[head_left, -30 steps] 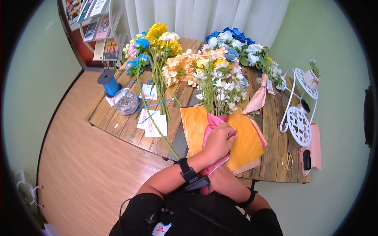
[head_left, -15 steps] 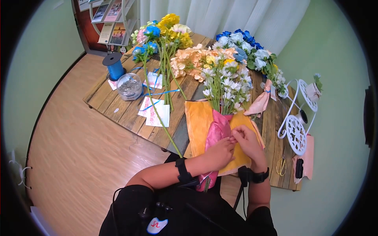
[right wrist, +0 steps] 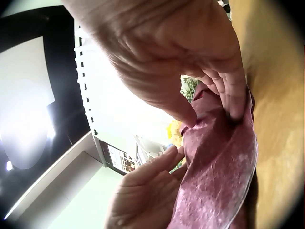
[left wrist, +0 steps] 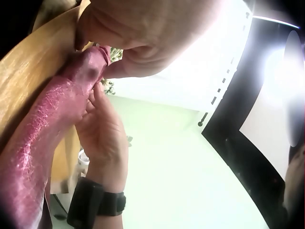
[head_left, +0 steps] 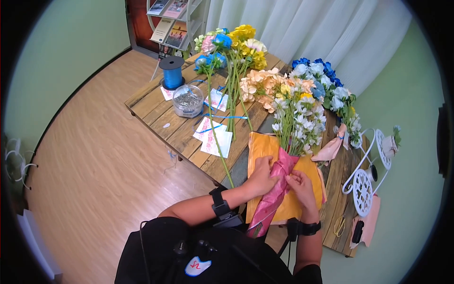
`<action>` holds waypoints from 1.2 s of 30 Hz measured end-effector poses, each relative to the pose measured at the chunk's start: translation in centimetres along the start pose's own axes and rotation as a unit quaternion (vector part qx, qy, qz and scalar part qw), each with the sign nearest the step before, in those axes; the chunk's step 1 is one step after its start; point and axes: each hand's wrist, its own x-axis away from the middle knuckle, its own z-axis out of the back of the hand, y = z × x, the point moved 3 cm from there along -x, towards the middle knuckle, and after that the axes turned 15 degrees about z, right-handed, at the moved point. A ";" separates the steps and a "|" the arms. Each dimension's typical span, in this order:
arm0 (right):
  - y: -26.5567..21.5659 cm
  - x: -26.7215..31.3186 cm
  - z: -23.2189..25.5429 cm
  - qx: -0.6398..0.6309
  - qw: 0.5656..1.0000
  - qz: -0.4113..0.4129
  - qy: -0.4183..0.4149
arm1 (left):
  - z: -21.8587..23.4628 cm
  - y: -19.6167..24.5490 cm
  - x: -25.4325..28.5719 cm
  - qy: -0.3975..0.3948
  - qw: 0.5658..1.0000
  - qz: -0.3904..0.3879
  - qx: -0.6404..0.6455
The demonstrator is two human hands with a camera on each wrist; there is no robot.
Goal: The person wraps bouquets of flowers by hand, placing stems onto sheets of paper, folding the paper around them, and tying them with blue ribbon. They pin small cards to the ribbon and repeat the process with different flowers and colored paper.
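Observation:
Pink wrapping paper (head_left: 269, 201) is rolled into a long sleeve around the stems of a bunch of white flowers (head_left: 302, 125). My left hand (head_left: 259, 179) holds the sleeve from its left side, thumb laid across the paper. On the opposite side, my right hand (head_left: 301, 190) pinches the paper near the sleeve's upper end. The right wrist view shows the right thumb and fingers (right wrist: 233, 95) pressed into a fold of the pink paper. Under the sleeve lie orange wrapping sheets (head_left: 259, 146).
Peach flowers (head_left: 260, 85) and yellow flowers (head_left: 244, 33) lie behind on the wooden table (head_left: 182, 137). At left stand a blue ribbon spool (head_left: 172, 75) and a tub of small metal pieces (head_left: 187, 102). Right are a white metal stand (head_left: 363, 191) and gold scissors (head_left: 339, 226).
The left hand has moved from across the paper to the sleeve's left side. The right hand, earlier hidden beneath the left arm, came out to the right side. The head view has shifted.

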 end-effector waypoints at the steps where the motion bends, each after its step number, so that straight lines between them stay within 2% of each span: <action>1: 0.0 0.0 0.0 0.002 1.000 0.003 -0.001 | -0.1 -0.4 -0.3 0.008 1.000 0.011 0.016; 2: 0.3 0.1 -0.1 -0.026 0.999 -0.022 0.000 | -0.3 -0.7 -0.5 0.010 1.000 0.009 0.017; 3: 0.5 0.2 -0.1 -0.055 0.997 -0.048 0.002 | -0.5 -0.7 -0.7 -0.021 1.000 0.003 0.020; 4: 0.5 0.4 -0.2 -0.053 0.998 -0.045 0.000 | -0.7 -0.7 -0.8 -0.053 0.998 -0.003 0.023; 5: 0.5 0.5 -0.4 -0.069 0.997 -0.044 0.002 | -0.7 -0.7 -0.9 -0.051 0.998 -0.006 0.024; 7: 0.3 0.7 -0.9 -0.084 0.996 -0.041 0.001 | -0.6 -0.1 -0.9 -0.107 0.991 0.029 0.074; 10: -0.3 1.0 -1.9 -0.137 0.990 -0.009 0.023 | -0.2 0.8 -0.5 -0.135 0.981 0.017 0.141; 12: -0.4 1.2 -2.6 -0.235 0.970 -0.020 0.054 | -0.8 0.0 -0.9 -0.147 0.978 0.005 0.144; 14: -0.9 0.9 -3.8 -0.272 0.960 -0.025 0.060 | -1.2 -0.6 -1.0 -0.162 0.976 -0.005 0.146; 16: -0.9 0.7 -4.2 -0.310 0.948 -0.029 0.065 | 0.8 1.9 0.3 -0.093 0.992 -0.089 -0.013; 19: -0.2 0.4 -4.7 -0.348 0.936 -0.034 0.051 | 2.7 3.1 -0.7 -0.110 0.989 -0.081 -0.049; 20: -0.6 0.3 -5.2 -0.355 0.934 -0.026 0.042 | 3.6 3.5 -1.1 -0.104 0.993 -0.050 -0.022; 22: -0.4 0.1 -5.2 -0.356 0.934 -0.015 0.028 | 6.4 5.2 -1.7 0.009 0.988 0.006 -0.152; 24: -0.5 0.2 -5.0 -0.355 0.934 -0.016 0.037 | 8.7 3.4 -4.5 0.209 0.955 -0.136 -0.160; 25: -0.7 0.2 -5.0 -0.353 0.935 -0.018 0.042 | 10.2 4.0 -4.8 0.259 0.926 -0.113 -0.250; 27: -0.7 0.2 -4.9 -0.355 0.934 -0.022 0.037 | 12.7 3.3 -7.3 0.286 0.891 -0.097 -0.340; 29: -0.6 0.2 -4.6 -0.356 0.933 -0.028 0.035 | 13.9 2.1 -9.4 0.254 0.873 -0.076 -0.409; 32: -0.5 0.2 -4.8 -0.380 0.924 -0.033 0.024 | 14.3 1.0 -11.5 0.209 0.873 -0.073 -0.435; 36: 0.0 0.3 -4.4 -0.387 0.921 -0.045 0.026 | 16.0 2.8 -11.3 0.219 0.891 -0.123 -0.378</action>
